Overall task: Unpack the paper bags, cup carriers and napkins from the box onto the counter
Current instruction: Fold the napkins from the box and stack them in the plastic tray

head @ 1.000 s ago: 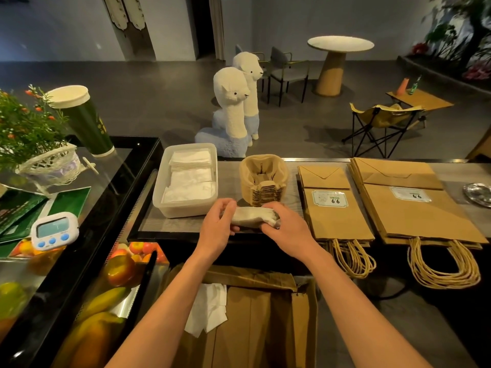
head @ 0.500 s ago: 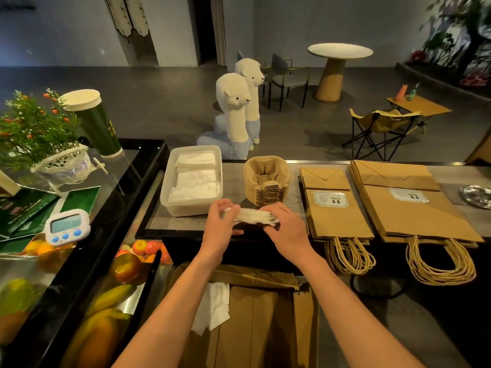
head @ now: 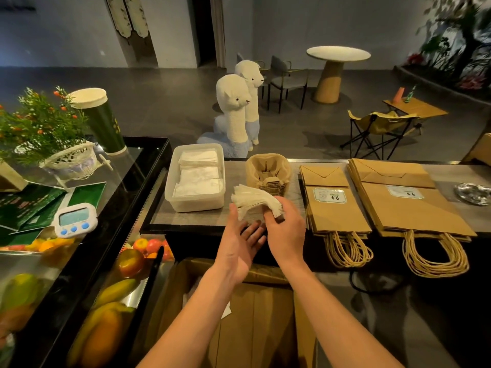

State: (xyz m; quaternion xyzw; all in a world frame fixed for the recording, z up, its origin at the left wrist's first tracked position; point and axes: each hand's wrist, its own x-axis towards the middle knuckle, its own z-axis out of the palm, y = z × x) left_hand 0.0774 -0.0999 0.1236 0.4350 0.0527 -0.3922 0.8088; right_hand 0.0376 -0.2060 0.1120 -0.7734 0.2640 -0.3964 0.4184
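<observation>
Napkins (head: 252, 200), a fanned white stack, pinched at the near end only by the right hand (head: 287, 232), fingers curled round it, far end splayed loose and unsupported. Left hand (head: 239, 243) open, palm up, just below and beside the fan, thumb raised near its lower edge, contact impossible to judge. Held over the front strip of the counter (head: 202, 217), in front of the white tub (head: 194, 204) of folded napkins and the nested cup carriers (head: 268, 173), touching neither. Likely step in hand: squaring up the stack for setting down in or beside the tub. Main hazard, as a judgement: with a one-ended pinch on thin sheets, outer leaves apt to slide free and flutter into the open box (head: 260, 314) below or off the counter edge. Could also snag on the tub rim if lowered while splayed, crumpling the bottom sheets, or brush the cup carriers and nudge them toward the paper bags (head: 334, 211). Safer with the left palm brought up under the loose end before any move
</observation>
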